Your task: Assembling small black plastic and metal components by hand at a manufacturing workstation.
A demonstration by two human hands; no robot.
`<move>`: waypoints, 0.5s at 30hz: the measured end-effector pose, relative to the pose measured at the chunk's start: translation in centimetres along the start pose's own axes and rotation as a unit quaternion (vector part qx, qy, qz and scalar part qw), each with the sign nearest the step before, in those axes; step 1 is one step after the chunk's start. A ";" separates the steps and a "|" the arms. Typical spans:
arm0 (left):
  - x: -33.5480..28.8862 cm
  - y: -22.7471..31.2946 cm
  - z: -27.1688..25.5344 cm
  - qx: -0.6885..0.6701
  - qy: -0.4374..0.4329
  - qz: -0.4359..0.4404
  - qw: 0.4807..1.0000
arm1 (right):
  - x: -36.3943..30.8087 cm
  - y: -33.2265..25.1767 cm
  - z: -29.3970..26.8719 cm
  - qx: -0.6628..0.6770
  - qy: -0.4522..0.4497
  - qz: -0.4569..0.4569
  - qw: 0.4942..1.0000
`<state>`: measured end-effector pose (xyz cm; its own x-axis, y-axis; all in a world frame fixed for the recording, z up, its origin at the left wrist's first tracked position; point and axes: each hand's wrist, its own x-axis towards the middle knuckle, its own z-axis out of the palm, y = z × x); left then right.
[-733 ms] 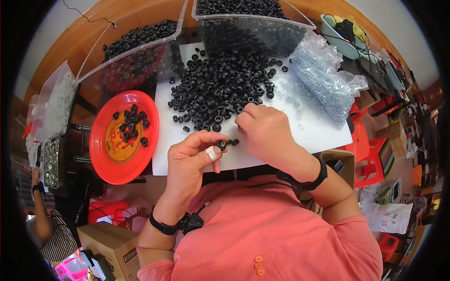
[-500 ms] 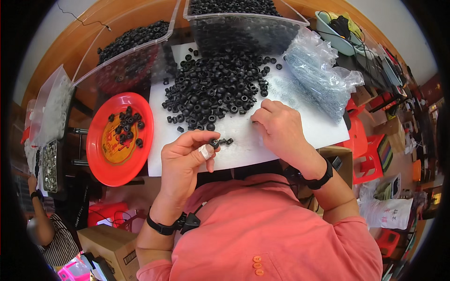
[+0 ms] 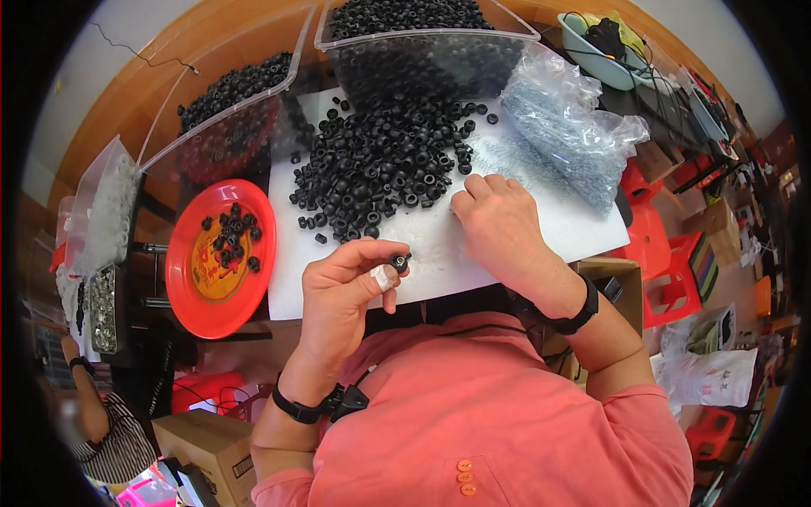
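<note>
My left hand (image 3: 345, 286), with white tape round the thumb, pinches a small round black plastic part (image 3: 399, 264) between thumb and fingertips above the front of the white sheet (image 3: 338, 306). A hole or insert shows on the part's face. To the right, my right hand (image 3: 504, 232) rests over the sheet with its fingers curled down and together. Whatever those fingertips hold, if anything, is hidden under them. Beyond both hands lies a big heap of similar black parts (image 3: 372, 169). Tiny grey pieces (image 3: 497, 159) are scattered just beyond my right hand.
A red plate (image 3: 179, 287) with several black parts stands to the left. Two clear bins (image 3: 427, 35) of black parts stand at the back. A clear plastic bag (image 3: 562, 127) of small grey pieces lies at the right. Another person's arm (image 3: 87, 389) shows at the far left.
The small black pieces that lay beside my left fingertips no longer show there. My left hand appears slightly further right. My right fingers are curled further down, and the whole view has shifted a little.
</note>
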<state>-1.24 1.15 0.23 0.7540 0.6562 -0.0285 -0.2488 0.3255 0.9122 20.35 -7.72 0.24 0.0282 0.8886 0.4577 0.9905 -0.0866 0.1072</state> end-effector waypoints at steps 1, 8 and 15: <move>0.1 -0.2 0.0 -0.007 -0.007 -0.007 1.000 | -0.1 -0.1 0.0 -0.003 0.009 0.004 1.000; 0.2 -0.3 0.0 -0.010 -0.009 -0.044 0.999 | -0.5 -0.1 0.3 0.058 0.074 0.020 0.995; 0.3 -0.6 0.3 -0.005 0.012 -0.042 0.999 | -0.5 -2.1 -1.5 0.507 0.062 0.084 0.856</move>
<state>-0.74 0.95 -0.17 0.7578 0.6422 -0.1156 -0.1909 0.3877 0.9018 18.10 -8.63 1.08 0.2299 0.8423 0.4875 0.5840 0.2813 -0.7614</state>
